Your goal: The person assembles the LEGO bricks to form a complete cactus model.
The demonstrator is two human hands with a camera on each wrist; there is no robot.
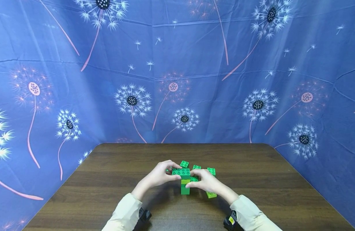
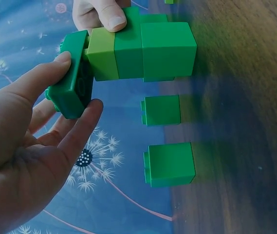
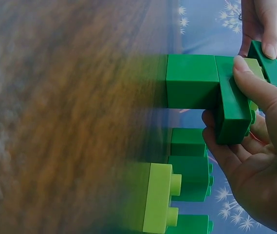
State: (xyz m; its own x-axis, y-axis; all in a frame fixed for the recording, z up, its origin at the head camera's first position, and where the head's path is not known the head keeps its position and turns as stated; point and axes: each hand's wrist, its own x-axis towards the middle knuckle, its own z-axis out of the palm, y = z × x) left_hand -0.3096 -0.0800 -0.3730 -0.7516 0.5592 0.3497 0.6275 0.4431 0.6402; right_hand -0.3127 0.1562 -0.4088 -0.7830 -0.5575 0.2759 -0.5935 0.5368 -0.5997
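Observation:
A stack of toy building blocks stands upright on the table, with a green block (image 1: 185,191) at its base and a lime block (image 2: 102,53) higher up. My left hand (image 1: 157,175) pinches a long dark green block (image 1: 181,173) at the top of the stack. In the left wrist view this block leans at a slight angle to the lime one, and studs show between them. Lower down, my right hand (image 1: 207,181) grips a green block (image 3: 235,107) of the stack that juts out sideways. Its thumb lies along that block's near face.
Behind the stack are loose green blocks (image 1: 184,164) (image 2: 162,110). To the right stand another green block (image 1: 211,171) and a lime block (image 1: 211,194). The brown wooden table (image 1: 108,179) ends at a blue dandelion-patterned cloth (image 1: 212,96).

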